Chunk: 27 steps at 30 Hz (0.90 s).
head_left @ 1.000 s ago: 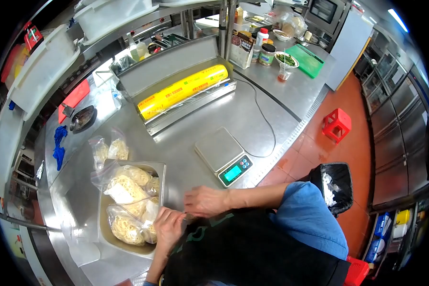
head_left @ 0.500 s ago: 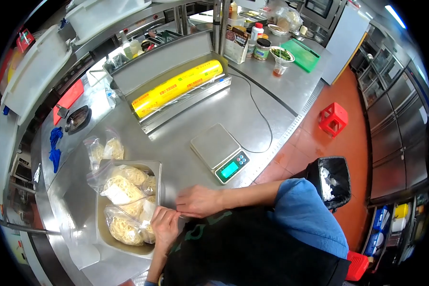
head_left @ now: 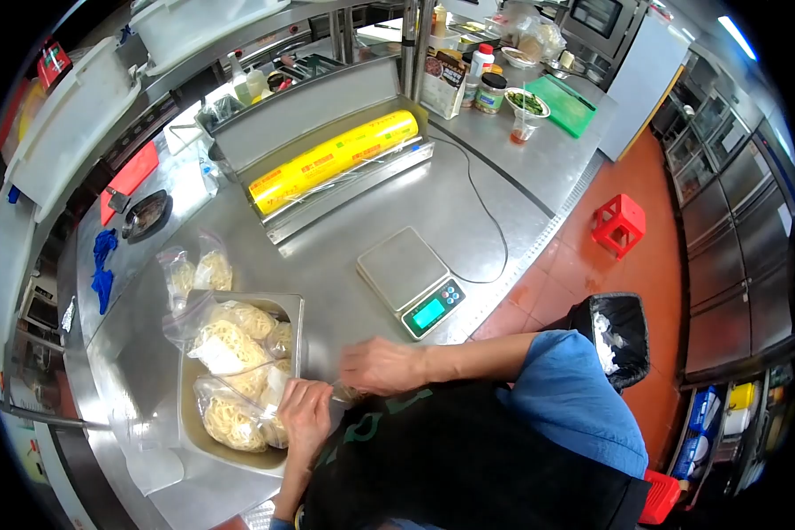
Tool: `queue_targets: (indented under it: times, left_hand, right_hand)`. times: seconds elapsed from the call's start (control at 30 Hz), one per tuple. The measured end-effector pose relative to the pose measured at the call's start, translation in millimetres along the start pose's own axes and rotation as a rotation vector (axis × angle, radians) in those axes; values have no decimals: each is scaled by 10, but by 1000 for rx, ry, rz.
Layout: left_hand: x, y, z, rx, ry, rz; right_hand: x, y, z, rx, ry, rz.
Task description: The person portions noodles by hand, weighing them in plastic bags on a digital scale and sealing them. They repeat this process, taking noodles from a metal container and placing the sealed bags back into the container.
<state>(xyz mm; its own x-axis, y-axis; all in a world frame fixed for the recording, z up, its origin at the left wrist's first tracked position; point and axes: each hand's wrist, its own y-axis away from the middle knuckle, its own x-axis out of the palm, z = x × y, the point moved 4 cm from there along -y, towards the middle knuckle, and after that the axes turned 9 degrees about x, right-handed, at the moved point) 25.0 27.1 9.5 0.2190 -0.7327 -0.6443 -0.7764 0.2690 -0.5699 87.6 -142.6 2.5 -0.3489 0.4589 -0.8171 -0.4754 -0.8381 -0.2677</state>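
You are in a working commercial kitchen, at a broad steel worktop (head_left: 322, 265).
Bagged noodles (head_left: 230, 344) fill a deep steel pan (head_left: 299, 336) at your ten o'clock, and a digital scale (head_left: 404, 269) sits at twelve; toward eleven, a large yellow roll of film (head_left: 336, 159) lies in a metal dispenser (head_left: 353, 190). Lidded jars (head_left: 491, 93) stand between your twelve and one, with a green cutting board (head_left: 552, 95) and a glass-fronted, oven-like appliance (head_left: 596, 19) at one. At your two o'clock you have a red tiled floor (head_left: 579, 265) and tall steel-doored cabinets (head_left: 724, 256); large white tubs (head_left: 71, 132) line a shelf at ten.
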Motion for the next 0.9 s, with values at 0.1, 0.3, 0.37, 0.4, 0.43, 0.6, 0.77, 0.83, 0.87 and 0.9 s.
queue_targets:
  times: [0.1,0.3,0.37,0.4,0.43,0.6,0.77,0.83,0.87,0.9]
  left_hand:
    - [13,-9,-11,-6,9,-1]
    - [-4,35,22,-20,-2,-7]
    - [3,32,19,-22,0,-6]
    - [0,24,22,-32,-12,-14]
    - [-9,21,26,-43,-27,-22]
    - [18,49,35,-18,-22,-3]
    - [-61,-182,-76,-113,-91,28]
    - [12,-327,-203,-14,-109,146]
    - [119,-280,-110,71,-138,240]
    - [242,-171,7,142,-162,337]
  right_hand:
    - [-16,34,-20,3,-8,-11]
    - [-50,175,-180,26,121,5]
    - [-57,189,-160,29,132,24]
    - [-80,186,-142,6,147,-8]
    - [-97,176,-133,-18,162,-41]
    - [-177,345,-260,43,154,-64]
    - [-86,319,-240,44,182,-14]
    - [-130,237,-152,-21,235,-17]
    - [-113,241,-150,-30,245,-13]
    - [-49,303,-190,17,304,15]
